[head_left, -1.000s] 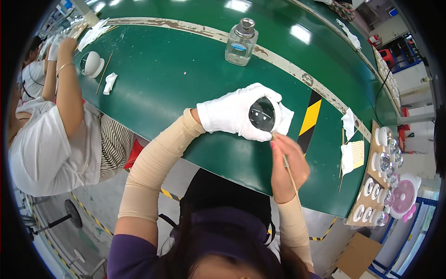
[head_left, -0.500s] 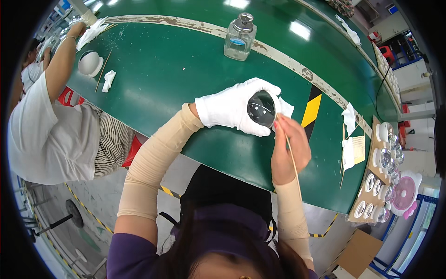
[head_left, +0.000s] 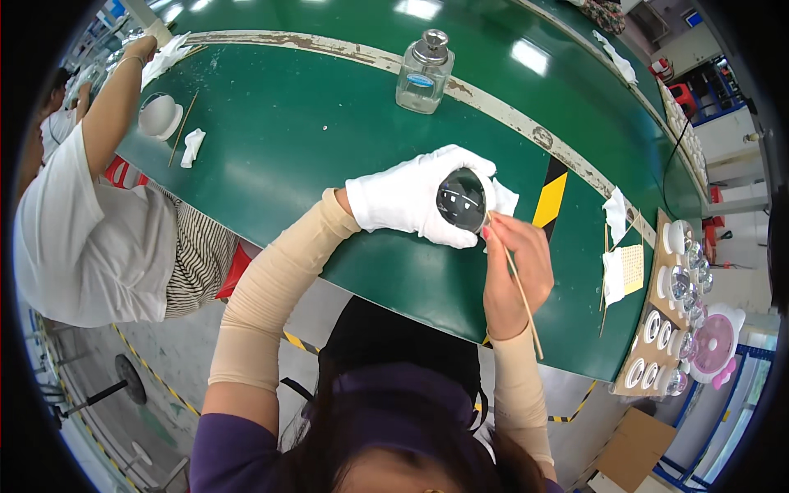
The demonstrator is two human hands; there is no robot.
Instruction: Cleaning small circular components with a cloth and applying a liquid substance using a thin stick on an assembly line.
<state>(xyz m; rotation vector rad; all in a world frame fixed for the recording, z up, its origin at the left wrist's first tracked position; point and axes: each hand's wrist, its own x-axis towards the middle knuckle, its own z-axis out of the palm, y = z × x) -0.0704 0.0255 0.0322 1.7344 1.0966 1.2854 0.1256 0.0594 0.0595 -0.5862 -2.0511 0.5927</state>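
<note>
My left hand, in a white glove, is closed around a dark-looking clear dome with a pale rim. Its shiny, rounded face is turned up toward me and carries bright reflections. My bare right hand pinches a thin wooden stick close to its upper end. That tip meets the dome's lower right rim, though whether it touches cannot be made out. The stick's other end slants down over my right wrist. White fabric shows just right of the dome, partly hidden behind it.
A glass pump bottle stands on the green table beyond my hands. At right are white cloths, sticks and a board of several domes. A co-worker sits at left, near a white dome piece and crumpled cloth.
My right hand and the stick have shifted slightly down and right. The dome and gloved hand sit a little lower. The co-worker's hand at the far left has moved slightly.
</note>
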